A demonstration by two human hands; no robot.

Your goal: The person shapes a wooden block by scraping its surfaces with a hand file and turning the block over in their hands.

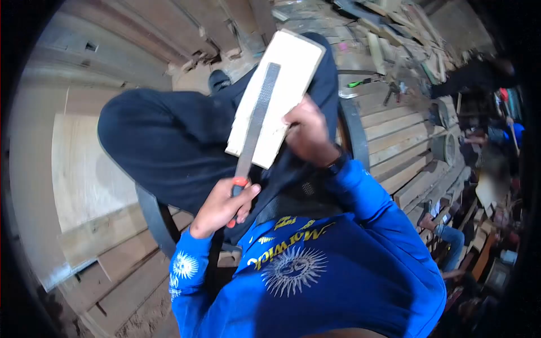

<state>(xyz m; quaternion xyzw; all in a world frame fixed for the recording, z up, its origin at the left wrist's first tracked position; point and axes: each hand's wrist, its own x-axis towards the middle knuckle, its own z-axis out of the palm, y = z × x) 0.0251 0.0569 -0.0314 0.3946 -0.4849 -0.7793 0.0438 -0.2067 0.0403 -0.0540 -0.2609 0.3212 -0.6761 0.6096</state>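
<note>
My left hand (222,207) is wrapped round the red and black handle of a flat metal rasp (260,112). The rasp's long textured blade lies along the face of a pale wooden board (301,56), pointing up and away from me. My right hand (310,132), slightly blurred, grips the board's right edge near its middle; some of its fingers are hidden. The board is tilted over my lap, between my dark-trousered legs, and its lower edge looks rough.
Slatted planks (394,127) lie to the right, with a green-handled tool (358,84) beyond them. Wood scraps (389,28) are piled at the upper right. A wide wooden panel (84,169) stands on the left. Another person's leg (451,239) shows at the right.
</note>
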